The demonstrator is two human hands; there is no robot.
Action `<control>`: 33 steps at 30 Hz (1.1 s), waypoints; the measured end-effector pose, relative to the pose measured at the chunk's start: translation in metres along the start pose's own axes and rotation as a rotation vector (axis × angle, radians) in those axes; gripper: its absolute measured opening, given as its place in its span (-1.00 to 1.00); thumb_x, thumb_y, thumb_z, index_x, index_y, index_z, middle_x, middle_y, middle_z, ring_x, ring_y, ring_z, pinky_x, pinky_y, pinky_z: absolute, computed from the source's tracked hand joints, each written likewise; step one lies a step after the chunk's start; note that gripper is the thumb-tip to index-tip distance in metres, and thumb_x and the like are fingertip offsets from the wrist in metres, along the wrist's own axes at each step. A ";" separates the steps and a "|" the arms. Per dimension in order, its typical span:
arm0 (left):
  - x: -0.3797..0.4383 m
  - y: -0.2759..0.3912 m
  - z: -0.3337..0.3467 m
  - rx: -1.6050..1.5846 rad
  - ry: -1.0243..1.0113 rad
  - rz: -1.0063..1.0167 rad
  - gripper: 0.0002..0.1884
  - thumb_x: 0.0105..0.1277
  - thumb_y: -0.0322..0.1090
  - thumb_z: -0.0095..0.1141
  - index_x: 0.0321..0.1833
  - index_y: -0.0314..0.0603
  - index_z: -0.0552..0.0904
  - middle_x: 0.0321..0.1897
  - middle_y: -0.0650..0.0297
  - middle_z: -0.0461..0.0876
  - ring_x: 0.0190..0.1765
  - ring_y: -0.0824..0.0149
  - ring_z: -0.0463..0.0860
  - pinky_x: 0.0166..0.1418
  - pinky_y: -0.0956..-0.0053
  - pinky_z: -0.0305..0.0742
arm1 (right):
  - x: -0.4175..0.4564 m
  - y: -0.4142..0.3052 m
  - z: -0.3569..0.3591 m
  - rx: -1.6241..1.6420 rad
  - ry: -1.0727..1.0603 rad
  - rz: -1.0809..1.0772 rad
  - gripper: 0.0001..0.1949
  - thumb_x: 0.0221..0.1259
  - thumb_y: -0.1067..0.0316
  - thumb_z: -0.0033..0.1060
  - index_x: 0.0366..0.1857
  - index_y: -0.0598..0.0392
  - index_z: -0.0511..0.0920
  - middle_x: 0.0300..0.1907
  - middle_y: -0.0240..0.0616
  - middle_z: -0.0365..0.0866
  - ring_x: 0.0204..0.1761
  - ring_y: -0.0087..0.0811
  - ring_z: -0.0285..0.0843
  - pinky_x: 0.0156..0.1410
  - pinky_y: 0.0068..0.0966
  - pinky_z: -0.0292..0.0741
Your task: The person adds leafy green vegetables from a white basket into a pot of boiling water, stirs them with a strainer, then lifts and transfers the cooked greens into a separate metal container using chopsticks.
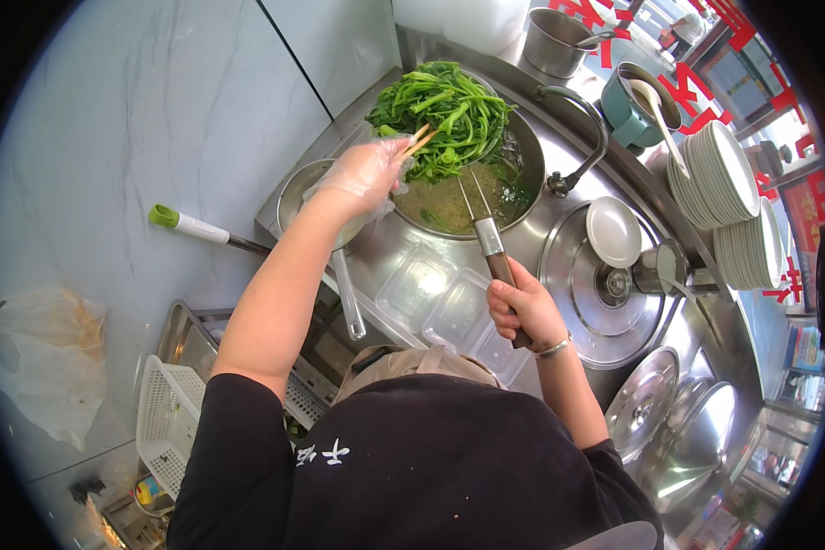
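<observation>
My left hand [366, 173], in a clear plastic glove, grips wooden chopsticks [421, 142]. Their tips press into a heap of cooked leafy greens [447, 113]. The greens sit in a wire strainer above a wide steel pot [540, 180], hiding most of the strainer's basket. My right hand [531, 308], bare with a bracelet at the wrist, is closed around the strainer's brown handle [500, 267]. Cloudy liquid [447, 203] with loose leaves fills the pot below. Left of it, partly behind my left forearm, lies a steel ladle or pan [295, 189] with its handle [347, 295] towards me.
Clear plastic containers [416, 285] lie on the steel counter before me. A curved faucet [595, 130] rises right of the pot. Farther right are a large lid [564, 309], a white dish [613, 232] and stacked plates [711, 179]. A tiled wall [179, 124] borders the left.
</observation>
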State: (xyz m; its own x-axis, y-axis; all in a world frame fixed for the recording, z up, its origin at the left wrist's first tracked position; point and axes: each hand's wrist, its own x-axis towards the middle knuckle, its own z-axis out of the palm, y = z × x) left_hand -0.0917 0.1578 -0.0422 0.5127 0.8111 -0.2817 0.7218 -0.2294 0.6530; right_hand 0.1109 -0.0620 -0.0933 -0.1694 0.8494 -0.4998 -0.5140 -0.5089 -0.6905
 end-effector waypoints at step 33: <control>-0.132 -0.106 0.023 -0.687 0.516 -0.221 -0.49 0.41 -0.49 -0.02 0.44 -0.15 0.35 -0.45 0.35 0.59 -0.63 0.65 0.31 -0.57 0.71 0.26 | 0.032 0.021 -0.028 0.140 -0.013 0.052 -0.74 0.47 0.34 -0.06 0.15 -0.03 0.31 -0.54 -0.50 0.23 -0.68 -0.73 0.04 -0.63 -0.71 0.09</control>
State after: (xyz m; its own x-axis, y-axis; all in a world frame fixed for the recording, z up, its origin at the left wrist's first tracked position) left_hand -0.2249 0.0625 -0.0904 0.0014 0.9783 -0.2071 0.2562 0.1998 0.9457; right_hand 0.1186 -0.0493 -0.1384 -0.2095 0.8245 -0.5256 -0.6163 -0.5287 -0.5837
